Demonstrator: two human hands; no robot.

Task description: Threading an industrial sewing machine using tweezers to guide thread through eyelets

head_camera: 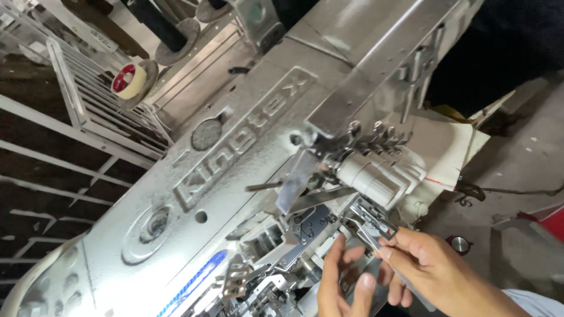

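A dusty grey industrial sewing machine fills the middle of the view, seen tilted from above. My right hand comes in from the lower right and pinches a slim metal tool, like tweezers, between thumb and forefinger. The tool's tip is at the presser-foot and needle parts under the machine's white head end. My left hand sits just below and to the left, fingers spread and raised near the metal plates. Nothing shows between its fingers.
A roll of pale tape with a red core rests on a thread stand at the upper left. A white wire rack runs along the left. A grey floor, a small round metal object and a red thing lie to the right.
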